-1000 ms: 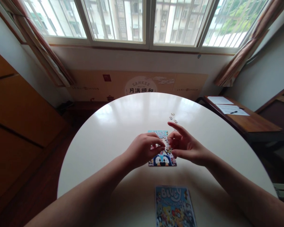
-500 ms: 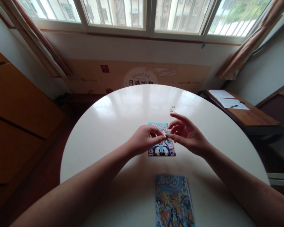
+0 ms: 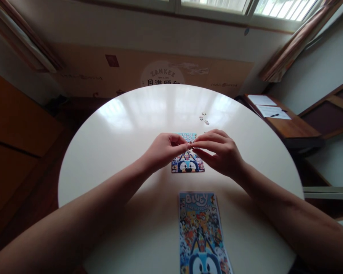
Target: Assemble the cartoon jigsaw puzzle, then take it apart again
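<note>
Over the jigsaw puzzle point(image 3: 188, 166), my left hand point(image 3: 167, 149) and my right hand point(image 3: 219, 150) meet at the fingertips. A small brown puzzle piece point(image 3: 191, 145) is pinched between them, with the fingers of both hands closed on it. Below the hands the puzzle's lower part shows a blue dog's face; its upper part is mostly covered by my fingers. Nearer to me lies a Bluey picture sheet point(image 3: 201, 224) with the same design. Beyond my right hand are a few loose puzzle pieces point(image 3: 207, 122), lying apart from the puzzle.
Everything rests on a round white table point(image 3: 103, 167). To the right stands a wooden side table point(image 3: 301, 127) bearing papers point(image 3: 273, 112) and a pen. A printed cardboard panel point(image 3: 82, 72) leans under the window, behind the table's far edge.
My right hand's fingers have come together onto the small piece held by my left hand. The view has tilted down, showing more of the picture sheet.
</note>
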Tool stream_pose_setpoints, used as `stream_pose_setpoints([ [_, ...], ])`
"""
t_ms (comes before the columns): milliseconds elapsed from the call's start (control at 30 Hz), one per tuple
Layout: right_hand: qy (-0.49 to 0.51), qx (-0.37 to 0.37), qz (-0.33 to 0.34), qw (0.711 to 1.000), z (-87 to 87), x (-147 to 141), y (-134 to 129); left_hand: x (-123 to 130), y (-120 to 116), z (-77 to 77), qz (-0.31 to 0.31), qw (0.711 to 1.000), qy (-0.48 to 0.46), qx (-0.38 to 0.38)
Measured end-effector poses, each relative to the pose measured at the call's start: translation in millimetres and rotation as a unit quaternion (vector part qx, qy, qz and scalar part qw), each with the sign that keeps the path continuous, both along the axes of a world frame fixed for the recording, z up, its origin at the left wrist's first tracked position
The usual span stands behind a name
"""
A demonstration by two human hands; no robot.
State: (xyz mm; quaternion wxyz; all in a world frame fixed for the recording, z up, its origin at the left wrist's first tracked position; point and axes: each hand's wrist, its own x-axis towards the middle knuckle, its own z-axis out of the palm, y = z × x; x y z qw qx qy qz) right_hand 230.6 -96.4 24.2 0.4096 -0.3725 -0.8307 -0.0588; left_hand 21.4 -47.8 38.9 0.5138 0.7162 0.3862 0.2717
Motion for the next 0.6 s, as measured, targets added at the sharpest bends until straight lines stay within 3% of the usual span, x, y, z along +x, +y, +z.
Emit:
stream_pose_setpoints([
  [433, 0.022, -0.009, -0.006, 1.000, 0.7, -2.5, 1.2, 0.2, 0.9, -0.8, 0.010, 1.000, -0.012, -0.023],
  [500, 0.026, -0.013, -0.014, 0.999, 3.3, 5.2, 3.7, -2.0, 3.4, -1.5, 0.011, 1.000, 0.016, 0.014],
  [600, 0.038, -0.018, -0.045, 0.998, 3.6, 21.0, 11.6, -6.8, 8.9, -3.6, 0.038, 0.983, 0.087, 0.154],
])
